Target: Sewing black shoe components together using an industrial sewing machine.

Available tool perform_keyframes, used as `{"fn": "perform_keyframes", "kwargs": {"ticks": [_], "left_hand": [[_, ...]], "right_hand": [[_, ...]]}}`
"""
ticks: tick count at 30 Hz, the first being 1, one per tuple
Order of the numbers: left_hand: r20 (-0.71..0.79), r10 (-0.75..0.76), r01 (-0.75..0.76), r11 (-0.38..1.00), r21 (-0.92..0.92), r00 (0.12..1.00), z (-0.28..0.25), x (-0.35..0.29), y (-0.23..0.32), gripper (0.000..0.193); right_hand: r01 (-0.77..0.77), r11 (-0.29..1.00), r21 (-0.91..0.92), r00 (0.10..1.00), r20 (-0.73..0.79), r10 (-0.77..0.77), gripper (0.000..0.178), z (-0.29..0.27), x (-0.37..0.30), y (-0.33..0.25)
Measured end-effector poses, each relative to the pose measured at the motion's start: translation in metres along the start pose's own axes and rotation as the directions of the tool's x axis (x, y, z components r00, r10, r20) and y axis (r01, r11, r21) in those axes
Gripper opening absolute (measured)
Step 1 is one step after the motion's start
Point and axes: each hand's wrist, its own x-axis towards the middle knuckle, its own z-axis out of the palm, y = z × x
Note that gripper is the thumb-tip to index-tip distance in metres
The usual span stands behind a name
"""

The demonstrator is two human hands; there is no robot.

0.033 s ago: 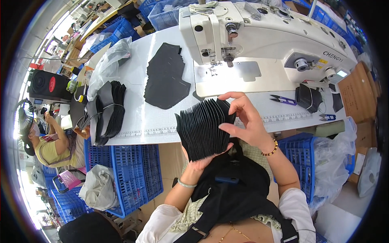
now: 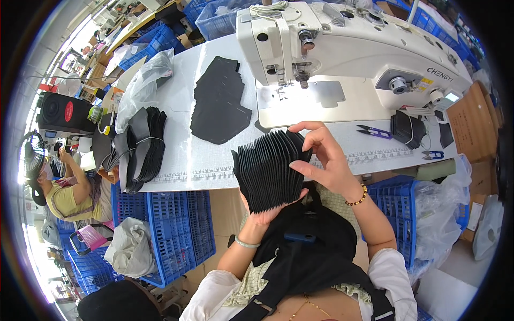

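Note:
I hold a thick stack of black fabric pieces [image 2: 270, 174], fanned so that their many edges show, in front of the table. My left hand [image 2: 263, 216] is closed around the stack from below, its fingers mostly hidden behind it. My right hand [image 2: 329, 163] grips the stack's right end, index finger at the upper corner and thumb lower on the side. Just beyond, a white sewing machine [image 2: 353, 59] stands on the table. Left of it, black cut panels [image 2: 220, 101] lie flat.
Tied black pieces [image 2: 152, 144] and a clear plastic bag [image 2: 142, 85] lie at the table's left. Purple thread snips [image 2: 375, 132] and a tied black bundle [image 2: 408, 130] lie at right. Blue crates [image 2: 179, 230] stand below. Another person [image 2: 75, 192] sits far left.

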Motion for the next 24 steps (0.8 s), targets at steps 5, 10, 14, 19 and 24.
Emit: {"fn": "perform_keyframes", "kwargs": {"ticks": [5, 10, 14, 19, 24], "left_hand": [[-0.051, 0.079, -0.059, 0.951, 0.305, 0.996, 0.001, 0.000, -0.004, 0.075], [0.069, 0.017, -0.016, 1.000, -0.012, 0.997, -0.002, -0.001, -0.002, 0.075], [-0.015, -0.004, 0.002, 0.992, -0.129, 1.000, 0.001, 0.000, -0.003, 0.074], [0.013, -0.031, 0.033, 0.988, -0.152, 0.999, -0.004, 0.001, -0.003, 0.077], [0.005, -0.029, 0.029, 1.000, 0.006, 1.000, -0.016, 0.005, 0.000, 0.081]], "right_hand": [[0.050, 0.997, 0.058, 0.998, -0.046, -0.047, 0.030, 0.004, 0.000, 0.002], [0.174, 0.932, -0.317, 0.984, 0.091, -0.152, 0.038, -0.002, 0.006, -0.003], [0.170, 0.935, -0.312, 0.985, 0.043, -0.165, 0.032, -0.001, 0.004, 0.004], [0.003, 0.981, -0.194, 1.000, -0.014, -0.005, 0.023, 0.004, 0.004, -0.007], [0.044, 0.974, -0.223, 0.999, -0.006, -0.047, 0.026, 0.005, 0.004, 0.000]]}}
